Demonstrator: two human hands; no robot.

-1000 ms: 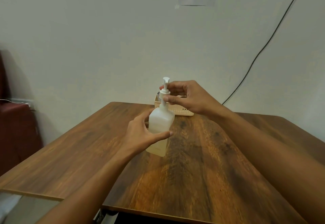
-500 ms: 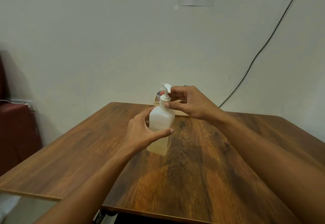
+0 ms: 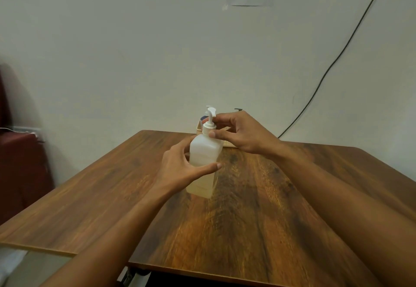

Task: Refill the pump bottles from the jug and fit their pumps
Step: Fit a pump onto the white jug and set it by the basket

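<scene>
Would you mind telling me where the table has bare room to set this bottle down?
Bare wood lies left of the left hand and right of the right forearm on the table. It is crowded at the far edge, around the basket behind the bottle.

We count one pump bottle [image 3: 203, 162] with one pump [image 3: 210, 120] on the table [image 3: 247, 219], two hands on it: left hand [image 3: 180, 169], right hand [image 3: 238, 133]. One basket [image 3: 225, 139] at the far edge, contents unclear.
</scene>
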